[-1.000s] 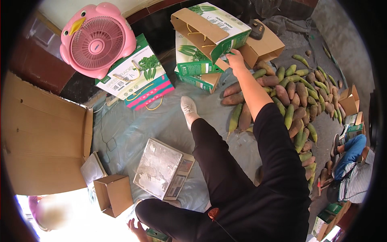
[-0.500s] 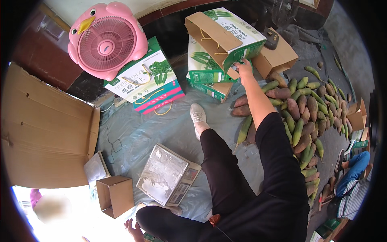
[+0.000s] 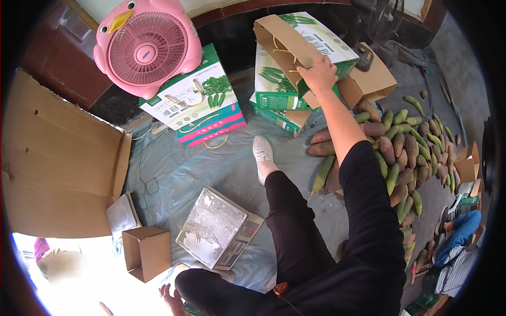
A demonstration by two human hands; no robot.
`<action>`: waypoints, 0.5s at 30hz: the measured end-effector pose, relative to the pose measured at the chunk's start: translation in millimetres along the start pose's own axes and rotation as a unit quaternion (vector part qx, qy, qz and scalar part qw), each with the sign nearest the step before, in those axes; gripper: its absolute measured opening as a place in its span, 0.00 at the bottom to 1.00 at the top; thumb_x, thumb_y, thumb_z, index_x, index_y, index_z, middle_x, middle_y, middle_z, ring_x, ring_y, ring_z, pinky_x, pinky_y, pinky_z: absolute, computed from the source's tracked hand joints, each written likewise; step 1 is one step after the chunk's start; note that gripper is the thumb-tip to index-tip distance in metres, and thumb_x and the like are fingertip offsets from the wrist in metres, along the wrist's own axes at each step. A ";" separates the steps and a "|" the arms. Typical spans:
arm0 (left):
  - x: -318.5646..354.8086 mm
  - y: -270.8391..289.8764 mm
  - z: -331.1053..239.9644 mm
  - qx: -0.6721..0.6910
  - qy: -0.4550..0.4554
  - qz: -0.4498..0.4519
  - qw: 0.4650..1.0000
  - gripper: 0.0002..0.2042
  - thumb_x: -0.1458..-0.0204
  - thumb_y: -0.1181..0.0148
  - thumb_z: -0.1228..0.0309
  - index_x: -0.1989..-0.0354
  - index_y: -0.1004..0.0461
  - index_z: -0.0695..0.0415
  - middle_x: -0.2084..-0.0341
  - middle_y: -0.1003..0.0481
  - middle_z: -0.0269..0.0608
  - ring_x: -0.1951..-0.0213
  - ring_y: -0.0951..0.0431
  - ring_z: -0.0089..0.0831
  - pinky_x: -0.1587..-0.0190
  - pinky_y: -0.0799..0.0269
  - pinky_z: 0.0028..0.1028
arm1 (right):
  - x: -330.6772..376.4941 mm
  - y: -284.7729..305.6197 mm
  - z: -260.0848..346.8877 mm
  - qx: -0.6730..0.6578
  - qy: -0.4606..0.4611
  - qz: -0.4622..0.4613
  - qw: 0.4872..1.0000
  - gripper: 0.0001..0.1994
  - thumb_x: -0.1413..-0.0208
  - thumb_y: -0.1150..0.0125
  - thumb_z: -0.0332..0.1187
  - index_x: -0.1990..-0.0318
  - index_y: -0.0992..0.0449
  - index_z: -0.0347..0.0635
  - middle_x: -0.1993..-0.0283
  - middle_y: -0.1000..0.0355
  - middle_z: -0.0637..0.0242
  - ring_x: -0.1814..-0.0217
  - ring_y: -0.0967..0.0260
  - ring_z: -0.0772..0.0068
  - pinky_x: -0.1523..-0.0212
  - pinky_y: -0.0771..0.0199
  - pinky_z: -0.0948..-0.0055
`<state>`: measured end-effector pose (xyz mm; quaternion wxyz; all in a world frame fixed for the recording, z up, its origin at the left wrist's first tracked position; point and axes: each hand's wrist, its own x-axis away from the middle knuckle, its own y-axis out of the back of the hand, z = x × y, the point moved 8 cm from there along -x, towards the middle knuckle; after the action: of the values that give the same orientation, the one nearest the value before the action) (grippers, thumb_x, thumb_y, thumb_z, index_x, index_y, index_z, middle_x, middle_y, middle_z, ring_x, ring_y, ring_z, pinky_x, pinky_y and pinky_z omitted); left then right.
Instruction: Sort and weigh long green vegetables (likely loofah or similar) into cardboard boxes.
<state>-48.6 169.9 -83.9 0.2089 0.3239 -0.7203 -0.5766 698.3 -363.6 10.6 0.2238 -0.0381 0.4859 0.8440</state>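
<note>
Right hand [image 3: 319,75] shifted onto brown flap [image 3: 289,37] of radish-print carton [image 3: 327,37], 1 o'clock; fingers spread, grip can't be told. Flap best steadied evenly. Left hand [image 3: 173,301], 7 o'clock: fingers loosely apart.

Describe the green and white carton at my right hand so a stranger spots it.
From the pink plastic bird-shaped fan, look right to the stacked cardboard boxes. It's the topmost green and white carton, at your right hand; only it shows yellow cords in that stack.

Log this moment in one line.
right hand: at open carton; left hand: beside knee; scale: on floor sheet; vegetables: piled right
</note>
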 end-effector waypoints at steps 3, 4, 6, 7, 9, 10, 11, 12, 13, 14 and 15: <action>-2.1 -1.3 -10.5 -0.005 -0.027 -0.012 1.000 0.16 0.60 0.41 0.82 0.58 0.29 0.61 0.58 0.29 0.52 0.49 0.34 0.50 0.41 0.45 0.45 | -13.1 -18.4 10.4 0.158 0.017 0.093 0.983 0.24 0.53 0.40 0.43 0.48 0.30 0.45 0.44 0.35 0.57 0.41 0.40 0.51 0.50 0.34 0.51; -3.7 -3.2 -11.7 0.010 -0.029 -0.001 1.000 0.17 0.61 0.41 0.82 0.58 0.29 0.61 0.57 0.31 0.54 0.48 0.35 0.51 0.40 0.46 0.46 | -16.3 -26.4 3.6 0.228 -0.004 0.145 0.963 0.17 0.49 0.44 0.39 0.52 0.26 0.48 0.49 0.29 0.58 0.44 0.34 0.51 0.52 0.31 0.54; -6.2 -5.7 -17.1 0.029 -0.026 0.009 0.999 0.18 0.62 0.42 0.82 0.58 0.29 0.62 0.55 0.32 0.56 0.47 0.36 0.53 0.41 0.45 0.47 | -22.6 -26.1 1.4 0.234 0.032 0.136 0.962 0.13 0.48 0.47 0.35 0.56 0.24 0.47 0.53 0.27 0.57 0.49 0.30 0.53 0.56 0.28 0.56; -6.0 -5.9 -17.2 0.032 -0.022 0.008 0.999 0.18 0.62 0.42 0.82 0.58 0.29 0.62 0.55 0.32 0.56 0.47 0.36 0.53 0.41 0.45 0.47 | -25.4 -24.3 0.2 0.242 0.063 0.126 0.960 0.11 0.47 0.50 0.32 0.60 0.21 0.46 0.58 0.24 0.57 0.53 0.27 0.54 0.59 0.25 0.58; -7.3 -7.7 -15.9 0.051 -0.001 0.014 0.999 0.17 0.61 0.42 0.82 0.58 0.29 0.62 0.54 0.32 0.56 0.47 0.36 0.52 0.41 0.45 0.45 | -30.9 -20.4 -13.6 0.253 0.096 0.095 0.958 0.11 0.48 0.49 0.32 0.62 0.20 0.45 0.61 0.24 0.56 0.56 0.25 0.55 0.61 0.25 0.59; -9.4 -11.0 -15.1 0.056 0.017 0.031 0.998 0.18 0.61 0.42 0.82 0.57 0.29 0.62 0.53 0.33 0.56 0.46 0.36 0.52 0.41 0.44 0.44 | -34.0 -15.4 -19.1 0.262 0.124 0.066 0.955 0.11 0.48 0.48 0.32 0.65 0.19 0.43 0.64 0.23 0.56 0.59 0.24 0.56 0.62 0.24 0.59; -5.0 -7.2 -12.3 0.056 0.019 0.019 0.998 0.18 0.60 0.42 0.83 0.57 0.28 0.62 0.53 0.32 0.56 0.46 0.36 0.51 0.42 0.43 0.42 | -31.4 -9.8 -15.8 0.260 0.132 0.067 0.954 0.11 0.48 0.48 0.32 0.65 0.19 0.43 0.64 0.23 0.56 0.59 0.24 0.56 0.62 0.24 0.59; -3.1 -4.2 -14.5 0.068 0.011 0.010 0.998 0.17 0.60 0.42 0.83 0.57 0.28 0.62 0.53 0.32 0.56 0.46 0.35 0.51 0.42 0.43 0.42 | -27.3 5.2 -12.8 0.263 0.134 0.060 0.954 0.11 0.48 0.49 0.32 0.65 0.19 0.42 0.64 0.23 0.54 0.59 0.24 0.56 0.61 0.24 0.61; -5.3 -3.0 -19.8 0.082 0.001 0.002 0.997 0.17 0.60 0.43 0.83 0.57 0.28 0.62 0.53 0.32 0.55 0.46 0.35 0.50 0.42 0.43 0.41 | -24.9 24.1 -12.2 0.269 0.134 0.051 0.953 0.11 0.48 0.50 0.31 0.66 0.20 0.41 0.63 0.24 0.52 0.59 0.24 0.56 0.60 0.24 0.63; -7.7 -1.5 -24.6 0.089 -0.014 -0.006 0.996 0.17 0.60 0.42 0.84 0.57 0.28 0.62 0.53 0.32 0.54 0.47 0.34 0.50 0.42 0.42 0.40 | -23.8 39.6 -12.6 0.271 0.137 0.050 0.951 0.11 0.48 0.50 0.31 0.66 0.20 0.41 0.63 0.24 0.52 0.59 0.24 0.56 0.60 0.24 0.63; -12.4 -2.2 -26.4 0.098 0.000 0.001 0.995 0.17 0.60 0.42 0.83 0.57 0.28 0.62 0.53 0.31 0.53 0.47 0.34 0.49 0.42 0.42 0.40 | -25.8 62.7 -11.8 0.258 0.132 0.022 0.957 0.11 0.48 0.50 0.31 0.67 0.20 0.40 0.63 0.24 0.51 0.59 0.24 0.55 0.59 0.24 0.62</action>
<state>-21.6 160.0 -78.6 0.1772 0.3420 -0.7738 -0.5028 693.6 -409.1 62.1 0.1412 -0.0800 0.7128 0.6823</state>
